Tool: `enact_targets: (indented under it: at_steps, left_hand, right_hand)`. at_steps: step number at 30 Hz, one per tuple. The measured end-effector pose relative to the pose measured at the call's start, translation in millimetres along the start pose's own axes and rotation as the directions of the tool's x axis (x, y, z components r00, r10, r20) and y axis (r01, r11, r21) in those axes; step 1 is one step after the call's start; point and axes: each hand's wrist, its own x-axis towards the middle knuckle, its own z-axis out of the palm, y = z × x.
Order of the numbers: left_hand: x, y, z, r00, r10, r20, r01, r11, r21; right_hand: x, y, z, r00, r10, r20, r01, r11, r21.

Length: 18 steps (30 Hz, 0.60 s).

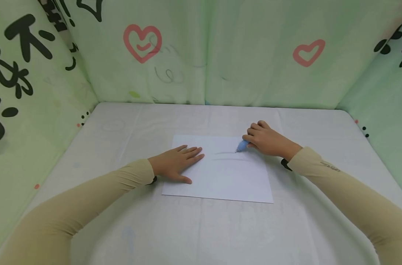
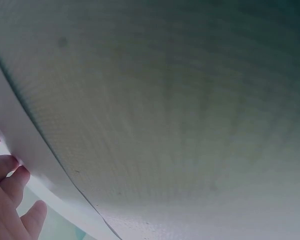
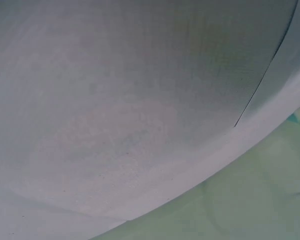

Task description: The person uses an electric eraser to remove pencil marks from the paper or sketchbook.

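A white sheet of paper (image 1: 220, 184) lies on the table in the head view, with two faint grey lines across its upper right part. My left hand (image 1: 177, 163) rests flat on the sheet's left side, fingers straight and spread. In the left wrist view, the left hand's fingers (image 2: 10, 182) show at the lower left. Over the sheet's upper right corner, my right hand (image 1: 265, 139) grips a light blue, round-bodied tool (image 1: 243, 145). Its thin pointed tip comes down at the end of the upper line. Just a sliver of blue shows at the right wrist view's edge.
The white-covered table (image 1: 201, 232) extends around the sheet on all sides. Pale green curtains (image 1: 247, 66) with hearts and black lettering stand behind it and to the left and right. Dark wrist straps (image 1: 285, 164) sit by the sleeve cuffs.
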Motion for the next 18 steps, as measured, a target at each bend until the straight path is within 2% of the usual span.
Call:
enact_targets:
  at_steps: [12,18]
  left_hand:
    - [-1.1,-0.7,0.1,1.0,-0.003,-0.005,0.003,1.0,0.007]
    - [0.5,-1.3,2.7,1.0,0.011,-0.014,-0.01,1.0,0.014]
  right_hand:
    - [-4.1,-0.2,-0.9,1.0,-0.018,-0.015,0.018,1.0,-0.01]
    - [-3.9,-0.7,-1.1,1.0,0.013,-0.002,-0.013,1.0,-0.029]
